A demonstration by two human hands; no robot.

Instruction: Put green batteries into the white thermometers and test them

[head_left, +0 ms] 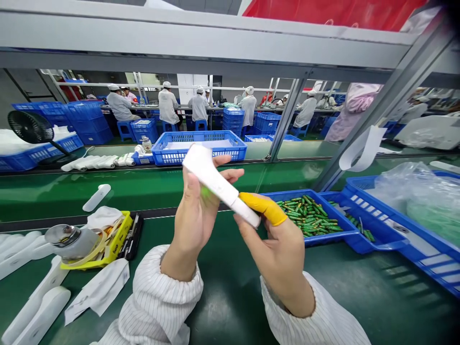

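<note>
A white plastic handheld device [214,177] with a wide, bent head and a slim handle is held up over the green work surface. My left hand [196,215] grips its head end, thumb in front and some fingers stretched out behind. Around the lower end of the handle, my right hand [276,244] is closed in a pinch, a yellow finger cot on its index finger. A seam crosses the handle near those fingertips. Just beyond my right hand stands a blue tray [328,235] of small green cylindrical parts [309,213].
Left are a yellow tray [120,242] with a glass-and-metal bottle [72,239], a white cloth [98,292] and white housings [43,316]. A blue crate [424,244] with plastic bags stands right. Beyond the green belt [53,189], co-workers [167,103] sit at benches. A metal frame post [287,120] rises ahead.
</note>
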